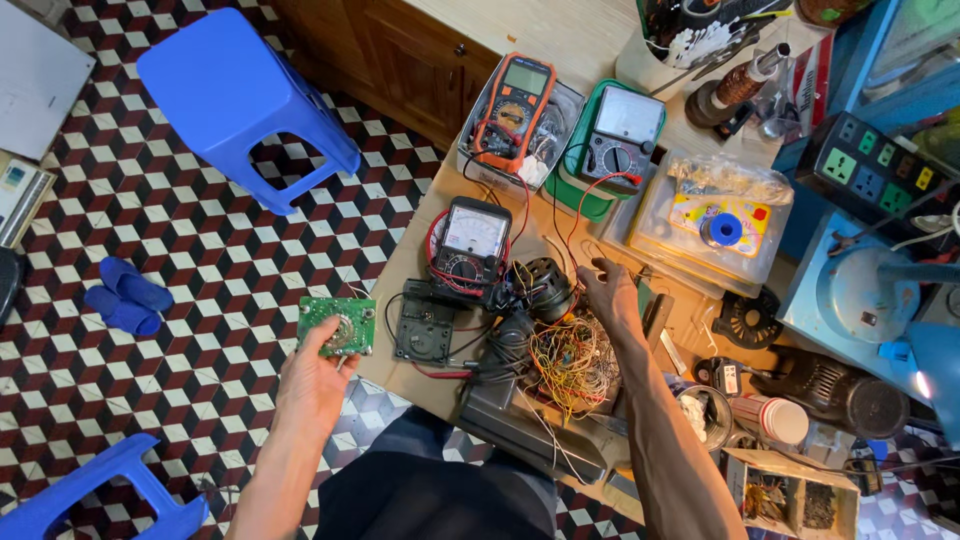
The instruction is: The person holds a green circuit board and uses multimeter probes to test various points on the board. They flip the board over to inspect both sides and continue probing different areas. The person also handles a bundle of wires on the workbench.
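Left hand (318,372) grips a green circuit board (338,326) clear of the cluttered bench, face up for inspection, while right hand (608,296) rests spread on tangled wires (572,362) at centre

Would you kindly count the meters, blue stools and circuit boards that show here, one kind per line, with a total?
Meters: 3, an orange one, a grey one in a green tray and a black one with a dial.
Blue stools: 2, and.
Green circuit boards: 1, in the left hand.
Total: 6.

Grey meter screen (527,78) in the orange case; clear bag (728,177) (crinkled) beside a brown carton (792,493).
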### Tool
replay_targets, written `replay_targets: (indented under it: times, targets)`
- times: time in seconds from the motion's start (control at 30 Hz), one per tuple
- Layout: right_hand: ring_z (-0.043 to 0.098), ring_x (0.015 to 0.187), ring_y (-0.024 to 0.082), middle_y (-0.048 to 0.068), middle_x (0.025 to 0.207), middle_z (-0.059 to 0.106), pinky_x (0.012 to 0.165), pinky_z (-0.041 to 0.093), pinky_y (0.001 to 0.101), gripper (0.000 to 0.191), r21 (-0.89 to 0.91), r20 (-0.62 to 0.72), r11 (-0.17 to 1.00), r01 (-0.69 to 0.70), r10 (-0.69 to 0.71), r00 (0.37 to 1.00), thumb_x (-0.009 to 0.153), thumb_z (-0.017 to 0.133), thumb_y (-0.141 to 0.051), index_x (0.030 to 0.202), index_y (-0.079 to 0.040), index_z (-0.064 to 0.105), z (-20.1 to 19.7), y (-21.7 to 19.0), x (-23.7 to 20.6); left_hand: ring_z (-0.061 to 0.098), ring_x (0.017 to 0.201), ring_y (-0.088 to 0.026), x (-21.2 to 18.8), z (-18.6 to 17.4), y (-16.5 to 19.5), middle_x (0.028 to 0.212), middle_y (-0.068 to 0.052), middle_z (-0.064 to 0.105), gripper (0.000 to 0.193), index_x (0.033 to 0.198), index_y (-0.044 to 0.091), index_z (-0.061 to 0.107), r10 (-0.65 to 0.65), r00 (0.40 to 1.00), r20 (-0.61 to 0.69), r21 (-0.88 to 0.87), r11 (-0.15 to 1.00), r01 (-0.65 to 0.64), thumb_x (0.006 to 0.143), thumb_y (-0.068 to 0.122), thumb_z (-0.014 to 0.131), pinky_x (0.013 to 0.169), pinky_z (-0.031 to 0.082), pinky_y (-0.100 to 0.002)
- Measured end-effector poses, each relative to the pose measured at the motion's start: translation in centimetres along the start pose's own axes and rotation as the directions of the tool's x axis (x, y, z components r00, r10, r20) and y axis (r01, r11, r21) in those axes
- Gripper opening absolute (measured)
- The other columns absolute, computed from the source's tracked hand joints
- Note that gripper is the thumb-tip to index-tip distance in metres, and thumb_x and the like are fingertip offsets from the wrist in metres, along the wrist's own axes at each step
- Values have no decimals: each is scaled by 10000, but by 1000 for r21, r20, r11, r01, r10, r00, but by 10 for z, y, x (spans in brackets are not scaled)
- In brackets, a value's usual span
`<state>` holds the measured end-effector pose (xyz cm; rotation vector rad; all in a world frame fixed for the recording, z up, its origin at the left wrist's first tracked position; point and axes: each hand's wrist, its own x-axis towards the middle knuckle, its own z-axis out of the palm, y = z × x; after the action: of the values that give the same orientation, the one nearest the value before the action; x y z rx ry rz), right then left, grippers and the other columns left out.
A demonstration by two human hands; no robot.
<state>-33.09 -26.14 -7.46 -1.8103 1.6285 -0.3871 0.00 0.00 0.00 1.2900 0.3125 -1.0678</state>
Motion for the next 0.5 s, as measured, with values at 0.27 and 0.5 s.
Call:
replay_targets:
  times: [0.27,0.5]
  targets:
    - [719,850,334,246,943,769,763,549,442,462,3,202,963,-270,264,943,965,614,-390,1121,24,746,-14,-30,19,625,1007,-155,3,55,-11,1104,-49,685,317,1122,56,646,-62,984,168,16,998,60,866,207,757,880,487,-375]
    - [686,853,279,173,875,741,874,553,412,311,719,184,577,-388,380,906,950,705,-277,1115,-13,696,-63,-49,-48,654,1038,-174,-44,108,-13,1101,-50,712,353,1163,62,646,-166,867,470,48,986,163,850,183,752,945,517,-393]
